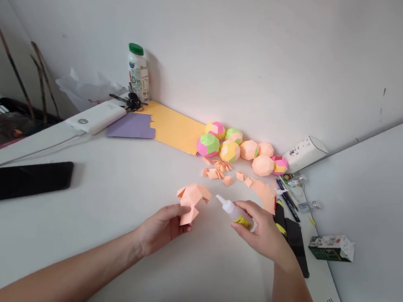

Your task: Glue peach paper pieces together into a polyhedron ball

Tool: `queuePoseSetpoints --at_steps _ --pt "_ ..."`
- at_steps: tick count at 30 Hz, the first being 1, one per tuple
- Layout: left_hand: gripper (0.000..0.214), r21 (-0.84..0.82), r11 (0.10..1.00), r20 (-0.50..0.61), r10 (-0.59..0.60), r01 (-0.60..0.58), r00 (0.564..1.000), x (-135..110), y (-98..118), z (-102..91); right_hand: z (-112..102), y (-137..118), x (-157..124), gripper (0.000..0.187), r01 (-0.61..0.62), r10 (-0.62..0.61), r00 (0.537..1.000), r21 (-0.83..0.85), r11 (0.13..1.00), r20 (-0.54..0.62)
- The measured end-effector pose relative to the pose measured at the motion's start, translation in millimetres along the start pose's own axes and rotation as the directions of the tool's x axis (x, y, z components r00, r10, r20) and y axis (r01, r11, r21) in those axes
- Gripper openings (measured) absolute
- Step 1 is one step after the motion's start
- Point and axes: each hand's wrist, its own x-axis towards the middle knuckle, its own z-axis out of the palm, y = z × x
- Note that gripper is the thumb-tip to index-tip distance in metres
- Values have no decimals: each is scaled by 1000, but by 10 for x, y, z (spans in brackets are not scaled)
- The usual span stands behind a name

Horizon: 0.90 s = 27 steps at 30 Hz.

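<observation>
Peach paper model [192,197]: partly folded together, held just above the worktop [116,237], flaps jutting out at its top and sides.
Left hand [166,228]: fingers gripping the model's lower part, thumb in front, other fingers behind it.
Right hand [265,232]: fingers closed around the squeeze bottle [241,216], to the right of the model.
Squeeze bottle: whitish, yellow-marked, tilted; its nozzle points up and left, the tip near the model but apart from it.
Black slab [22,181]: flat at the far left, cut off by the picture's edge.
Right side: a yellow-and-black tool [280,216] beside a dark flat object [297,248], with pens [290,201] behind.
Loose peach pieces [217,171]: scattered beyond the model.
Peach sheet [266,194]: right of those pieces, with a curved cut edge.
Paper balls [229,150]: eight, faceted, clustered in peach, pink, green and yellow.
Coloured sheets: purple sheet [131,125] beside a longer yellow sheet [177,127].
Back left: white device [96,117] with a cable, dark keys [133,102], upright green-capped bottle [139,75] near the wall [232,45].
</observation>
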Motion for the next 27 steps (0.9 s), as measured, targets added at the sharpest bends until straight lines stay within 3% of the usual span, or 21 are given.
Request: queuePoseSetpoints --at_steps 7,20,27 --pt "17 39 999 65 32 -35 997 -40 53 24 144 -240 -35 32 90 -74 985 -105 990 153" --pt "26 72 996 77 54 -59 996 -48 56 24 277 -250 5 31 88 -68 991 -177 980 119" --pt "24 55 997 67 55 -58 996 -35 56 27 301 -244 18 25 1 10 995 -102 995 104"
